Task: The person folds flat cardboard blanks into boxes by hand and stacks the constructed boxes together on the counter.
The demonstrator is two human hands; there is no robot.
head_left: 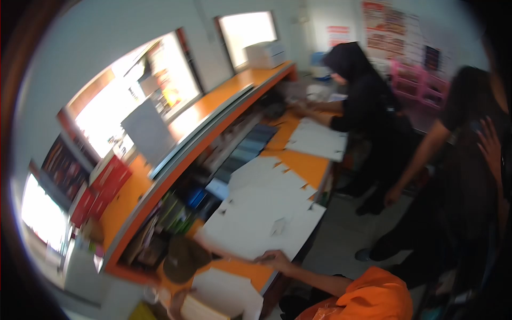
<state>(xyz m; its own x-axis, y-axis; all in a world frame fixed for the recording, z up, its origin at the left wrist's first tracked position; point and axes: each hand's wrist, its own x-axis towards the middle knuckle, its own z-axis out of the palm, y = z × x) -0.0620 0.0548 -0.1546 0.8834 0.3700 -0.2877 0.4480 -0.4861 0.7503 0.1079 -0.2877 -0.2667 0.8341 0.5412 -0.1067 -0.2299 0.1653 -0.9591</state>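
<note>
From an orange sleeve at the bottom right, my right hand (276,260) reaches to the near edge of a large flat white cardboard sheet (261,205). Its fingers are bent together; blur hides what is between them. Another forearm (226,252), coming from the left beside a brown cap (184,260), meets it there. I cannot make out my left hand. At the bottom, a different hand (178,304), seemingly the capped person's, touches a pale box-like piece (205,309) by a second white cardboard piece (234,288). A small pale patch (278,226) shows on the large sheet.
Farther along the orange counter (306,165), a person in black (368,90) bends over another white sheet (317,138). People in dark clothes (458,170) stand at the right. A raised shelf (213,114) runs along the left, with red boxes (101,189) and stacked goods below.
</note>
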